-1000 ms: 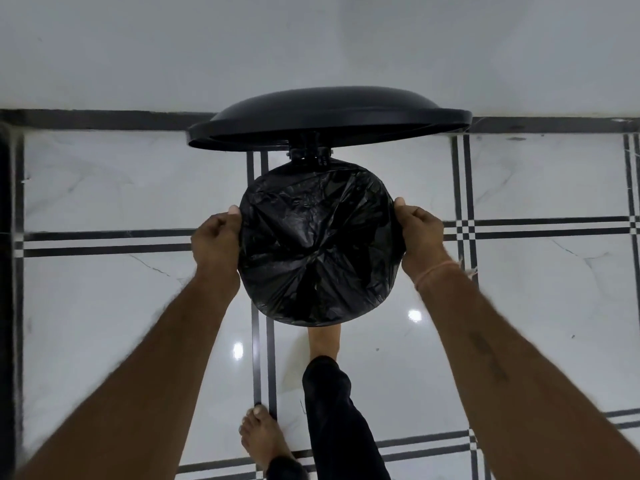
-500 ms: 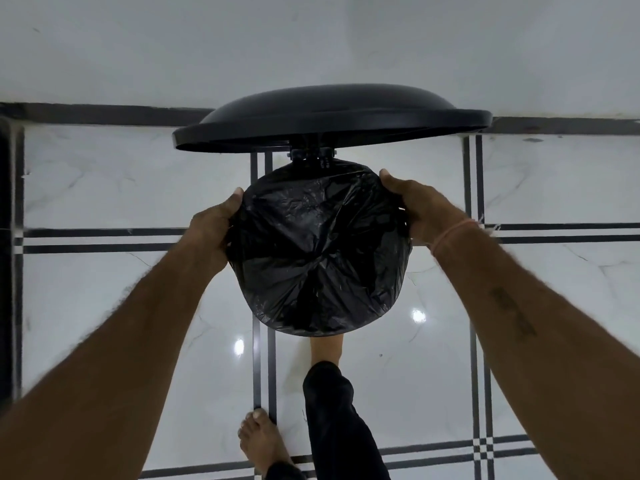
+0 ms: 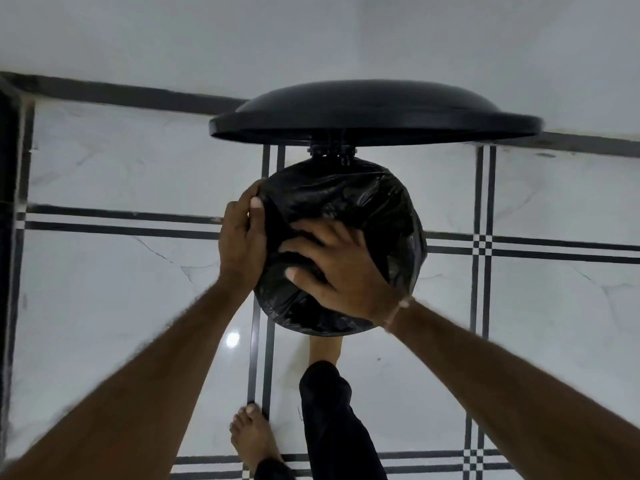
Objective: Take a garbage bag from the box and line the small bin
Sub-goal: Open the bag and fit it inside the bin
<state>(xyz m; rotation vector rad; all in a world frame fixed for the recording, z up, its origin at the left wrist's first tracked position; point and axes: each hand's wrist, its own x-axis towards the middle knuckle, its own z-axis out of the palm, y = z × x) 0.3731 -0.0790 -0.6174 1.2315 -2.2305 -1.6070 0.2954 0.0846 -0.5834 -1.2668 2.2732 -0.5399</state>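
Crinkled black plastic garbage bag point(image 3: 367, 206) lines the small round bin point(image 3: 331, 154), which shows only at its far hinge. Domed black plastic lid point(image 3: 374, 112) stands raised on the far side. Left hand point(image 3: 242, 244) grips the bag at the left rim, fingers curled. Right hand point(image 3: 341, 271), fingers spread, presses the bag down inside the opening.

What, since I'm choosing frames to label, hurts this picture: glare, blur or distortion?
Head view: a glare spot on the shiny floor; soft blur on the left forearm towards the edge; slight wide-angle bowing of the skirting; the black bag shows little detail beyond sheen on creases.
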